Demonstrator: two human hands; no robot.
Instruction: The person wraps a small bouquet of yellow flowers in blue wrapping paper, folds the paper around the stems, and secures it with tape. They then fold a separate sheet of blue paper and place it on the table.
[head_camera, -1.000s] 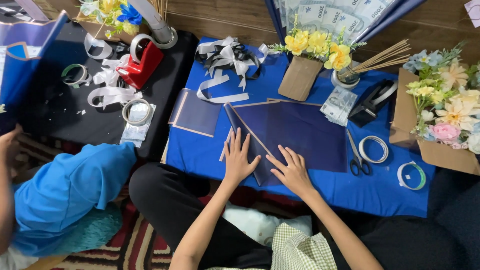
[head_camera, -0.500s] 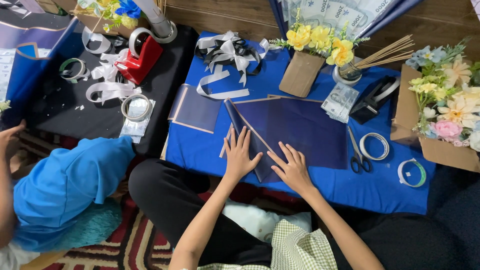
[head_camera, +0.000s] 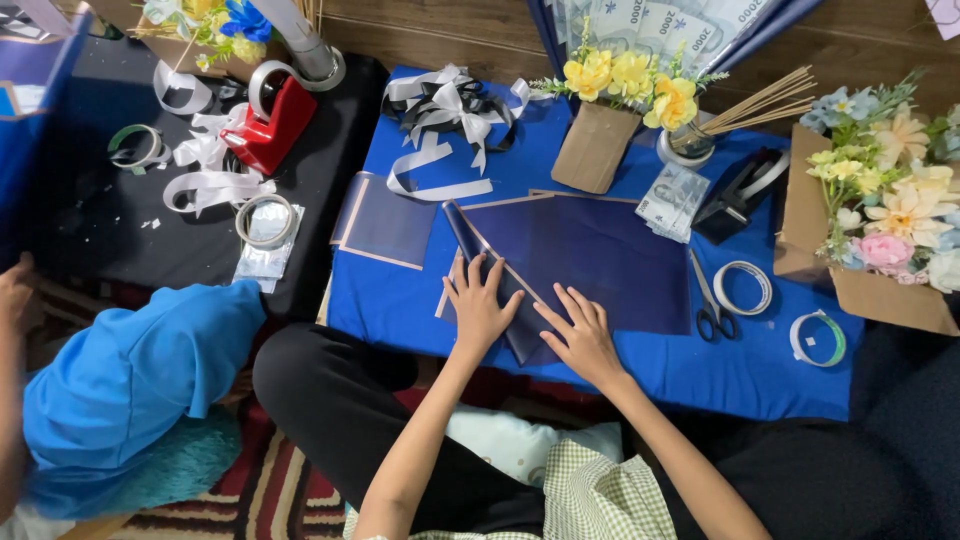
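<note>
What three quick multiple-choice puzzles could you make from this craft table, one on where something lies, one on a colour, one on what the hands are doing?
1. Where do the scissors lie?
A. right of the dark blue sheet
B. on the black cloth
C. in the cardboard box

2. What colour is the tape dispenser?
A. green
B. red
C. white

3. How are the left hand and right hand placed?
A. lifting the scissors
B. holding flowers
C. flat on the sheet's folded edge

Answers: 1 A, they rest on the blue cloth just past the sheet's right edge. 2 B, its body is bright red. 3 C, both palms press down with fingers spread.
</note>
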